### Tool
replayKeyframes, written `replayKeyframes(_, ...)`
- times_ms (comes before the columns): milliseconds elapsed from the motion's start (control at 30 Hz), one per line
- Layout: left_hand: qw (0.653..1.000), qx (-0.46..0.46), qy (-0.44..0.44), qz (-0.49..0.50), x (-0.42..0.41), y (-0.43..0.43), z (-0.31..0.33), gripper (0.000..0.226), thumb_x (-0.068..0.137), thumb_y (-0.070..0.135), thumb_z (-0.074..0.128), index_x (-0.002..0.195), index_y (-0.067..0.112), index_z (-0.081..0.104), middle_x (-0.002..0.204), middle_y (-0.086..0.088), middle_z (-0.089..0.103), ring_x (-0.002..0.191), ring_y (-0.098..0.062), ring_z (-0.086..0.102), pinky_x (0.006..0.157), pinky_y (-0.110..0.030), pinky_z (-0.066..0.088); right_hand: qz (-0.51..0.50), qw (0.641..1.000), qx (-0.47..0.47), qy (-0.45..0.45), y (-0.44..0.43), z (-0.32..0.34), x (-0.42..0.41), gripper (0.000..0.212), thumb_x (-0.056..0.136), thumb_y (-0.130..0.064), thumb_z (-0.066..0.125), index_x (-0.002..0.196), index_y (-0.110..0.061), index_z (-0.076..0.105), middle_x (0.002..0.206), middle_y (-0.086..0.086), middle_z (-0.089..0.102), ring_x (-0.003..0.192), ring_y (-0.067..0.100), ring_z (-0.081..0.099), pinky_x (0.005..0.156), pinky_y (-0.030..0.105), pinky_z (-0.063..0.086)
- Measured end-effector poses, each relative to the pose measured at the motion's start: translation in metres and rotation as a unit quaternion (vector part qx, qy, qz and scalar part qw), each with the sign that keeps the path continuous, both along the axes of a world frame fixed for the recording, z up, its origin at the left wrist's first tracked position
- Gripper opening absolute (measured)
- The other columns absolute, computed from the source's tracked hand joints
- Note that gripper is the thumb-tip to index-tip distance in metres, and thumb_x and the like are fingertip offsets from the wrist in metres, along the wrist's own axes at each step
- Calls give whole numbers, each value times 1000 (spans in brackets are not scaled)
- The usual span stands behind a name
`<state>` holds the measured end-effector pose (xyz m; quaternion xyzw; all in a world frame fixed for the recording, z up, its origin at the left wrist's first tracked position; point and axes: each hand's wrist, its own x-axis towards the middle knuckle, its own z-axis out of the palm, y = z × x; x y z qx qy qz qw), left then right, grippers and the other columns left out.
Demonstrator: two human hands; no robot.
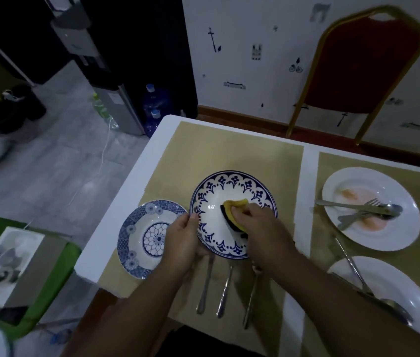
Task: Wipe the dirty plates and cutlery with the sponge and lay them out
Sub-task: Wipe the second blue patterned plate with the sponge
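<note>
A blue-rimmed white plate (219, 191) is tilted up in the middle of the table. My left hand (183, 240) grips its left rim. My right hand (257, 222) presses a yellow and black sponge (232, 210) onto the plate's inside. A second blue patterned plate (139, 235) lies flat to the left. Three pieces of cutlery (225, 289) lie side by side in front of the tilted plate. On the right, a stained white plate (373, 186) carries forks and a spoon (366, 210). Another stained white plate (410, 289) with cutlery on it sits nearer me.
Tan mats (203, 150) cover the white table (131, 181). A red chair with a gold frame (363, 70) stands behind the table. Left of the table are a green stool with a box (20, 256), blue water bottles (156, 104) and a dispenser on the floor.
</note>
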<state>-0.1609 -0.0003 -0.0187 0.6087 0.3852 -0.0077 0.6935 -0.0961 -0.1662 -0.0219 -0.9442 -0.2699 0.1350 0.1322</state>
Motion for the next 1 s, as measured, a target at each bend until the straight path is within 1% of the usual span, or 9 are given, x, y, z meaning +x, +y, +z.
replayKeyframes(67, 1000, 6, 4, -13, 22, 26, 1, 24, 107, 24, 45, 104, 22, 68, 93, 1, 77, 80, -20, 76, 61, -47, 63, -10, 1000, 7, -1, 23, -2, 18, 81, 73, -1, 63, 144, -26, 34, 136, 3, 41, 113, 27, 40, 85, 40, 48)
replayKeyframes(267, 997, 56, 13, -51, 95, 106, -17, 27, 106, 25, 45, 109, 15, 70, 97, -12, 76, 83, -32, 75, 64, -52, 63, -51, 998, 33, 5, 89, -19, 74, 76, 73, 5, 58, 141, -28, 44, 132, 5, 49, 109, 30, 42, 79, 39, 48)
replayKeyframes(400, 996, 76, 19, -47, 132, 150, -39, 24, 104, 24, 48, 102, 21, 72, 100, -11, 75, 91, -31, 73, 75, -53, 62, -72, 997, 18, 13, 123, -32, 100, 71, 75, 3, 56, 136, -32, 48, 125, 3, 54, 107, 27, 42, 80, 37, 49)
replayKeyframes(467, 994, 93, 27, -57, 145, 166, -53, 24, 102, 27, 50, 101, 21, 73, 100, -11, 75, 92, -29, 72, 76, -44, 61, -78, 997, -3, 23, 138, -38, 110, 67, 77, 2, 56, 134, -33, 49, 122, 1, 54, 106, 26, 42, 81, 37, 49)
replayKeyframes(533, 992, 103, 34, -65, 155, 176, -66, 23, 100, 29, 51, 100, 22, 73, 98, -9, 76, 91, -27, 71, 74, -38, 60, -77, 996, -28, 28, 149, -45, 117, 64, 77, 1, 55, 131, -32, 50, 120, 2, 54, 105, 26, 43, 80, 36, 49)
replayKeyframes(667, 996, 67, 35, -55, 166, 184, -75, 22, 101, 28, 51, 110, 24, 71, 103, -6, 75, 95, -28, 72, 79, -54, 62, -69, 995, -72, 25, 162, -51, 126, 58, 79, -4, 59, 130, -29, 50, 122, 1, 53, 109, 26, 43, 81, 36, 47)
replayKeyframes(800, 996, 54, 49, -52, 172, 184, -79, 23, 105, 27, 45, 111, 21, 67, 104, -7, 73, 91, -27, 71, 72, -48, 64, -68, 991, -112, 10, 168, -50, 128, 56, 78, -16, 64, 129, -34, 48, 128, -2, 49, 113, 26, 41, 82, 39, 43)
replayKeyframes(900, 993, 79, 51, -71, 171, 183, -80, 27, 105, 26, 43, 107, 14, 68, 106, -11, 73, 95, -28, 69, 82, -46, 62, -77, 990, -118, 10, 170, -51, 126, 54, 80, -14, 62, 127, -35, 47, 128, -2, 48, 114, 26, 39, 81, 40, 39)
replayKeyframes(1000, 987, 121, 44, -100, 170, 185, -78, 30, 102, 26, 45, 116, 13, 68, 110, -7, 72, 98, -23, 68, 88, -43, 60, -77, 990, -117, 14, 170, -52, 126, 55, 80, -6, 61, 128, -30, 48, 127, 0, 48, 113, 27, 39, 76, 38, 43)
